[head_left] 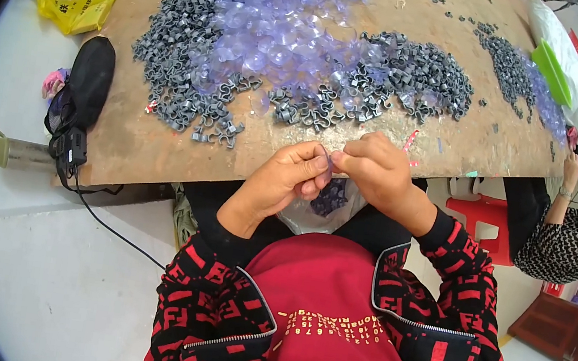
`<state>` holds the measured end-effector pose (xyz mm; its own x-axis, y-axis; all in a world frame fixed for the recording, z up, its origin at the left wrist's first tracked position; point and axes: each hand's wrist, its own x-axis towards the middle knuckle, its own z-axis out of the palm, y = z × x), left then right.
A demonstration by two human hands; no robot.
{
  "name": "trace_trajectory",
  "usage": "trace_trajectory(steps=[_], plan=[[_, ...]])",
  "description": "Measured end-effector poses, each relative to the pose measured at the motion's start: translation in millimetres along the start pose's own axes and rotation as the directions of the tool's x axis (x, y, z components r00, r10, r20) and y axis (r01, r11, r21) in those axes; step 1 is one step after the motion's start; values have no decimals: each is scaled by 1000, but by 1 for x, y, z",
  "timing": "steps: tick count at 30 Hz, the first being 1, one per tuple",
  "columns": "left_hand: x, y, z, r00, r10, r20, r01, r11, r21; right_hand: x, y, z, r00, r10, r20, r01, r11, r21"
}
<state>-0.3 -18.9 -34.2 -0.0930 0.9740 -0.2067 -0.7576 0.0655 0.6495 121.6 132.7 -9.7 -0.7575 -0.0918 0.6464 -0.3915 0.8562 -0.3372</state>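
We pinch one purple suction cup [329, 164], left hand [284, 174] and right hand [374, 168] closed; plastic bag [293, 219] seemingly holds finished ones, grey clips [420, 73] heaped, undone.

Pale floor [71, 283], red plastic stool [466, 207]

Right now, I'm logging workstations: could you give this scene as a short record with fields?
Left hand: pinching a translucent purple piece
Right hand: fingertips on the same piece
Table: brown, worn top
Piles: translucent purple suction cups, grey plastic clips
Below hands: plastic bag, dark pieces inside
Left of table: yellow plastic bag
Right side: another person
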Motion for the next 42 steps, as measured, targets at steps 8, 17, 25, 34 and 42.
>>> trace_trajectory(steps=[8,17,25,34,42], plan=[[1,6,-2,997,72,10,-73,988,139,7,1,-7,949,308,67,-309,872,380],[0,-3,6,975,205,-91,-158,916,368,-9,-14,14,788,605,113,-574,656,489],[3,-3,1,769,594,236,-408,172,897,-19,-11,18,822,568,43,-529,733,427],[-2,0,1,973,-118,198,162,962,-221,-9,6,6,985,-171,25,172,984,-39],[-1,17,12,748,529,401,-370,-168,914,-17,-27,22,629,704,330,-580,143,802]])
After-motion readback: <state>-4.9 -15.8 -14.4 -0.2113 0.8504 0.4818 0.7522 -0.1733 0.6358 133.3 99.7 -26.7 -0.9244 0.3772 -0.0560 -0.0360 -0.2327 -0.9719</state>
